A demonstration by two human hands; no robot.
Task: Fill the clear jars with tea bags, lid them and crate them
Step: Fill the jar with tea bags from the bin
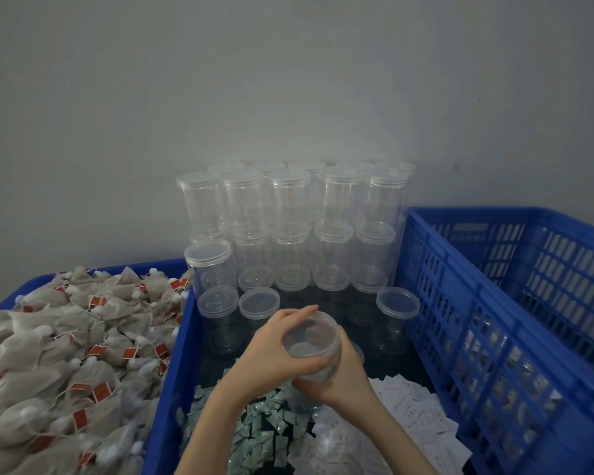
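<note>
I have one clear jar (314, 347) lifted over the middle of the centre crate (165, 378), tipped so its open mouth faces up toward me. My left hand (275, 351) is curled around the near left side of its rim, thumb across the front and fingers hooked over the far edge. My right hand (340, 378) cups the lower part of the jar from the right, fingers wrapped underneath; I cannot make out its fingertips clearly through the blur. The jar looks empty, though the motion smear makes that hard to be sure of. Along the far edge of the same crate, against the grey wall (288, 80), the other lidded jars (288, 217) stand stacked in tiers, with a few single ones in front on the crate floor. Below my wrists, at the crate's near edge, lie a heap of small pale green sachets (264, 437) and, to the right of it, a heap of white sachets (412, 413). The bin (31, 286) on the left is piled high with tea bags (66, 354) carrying red tags. On the right stands a slatted blue crate (494, 303), touching the centre one along its side.
</note>
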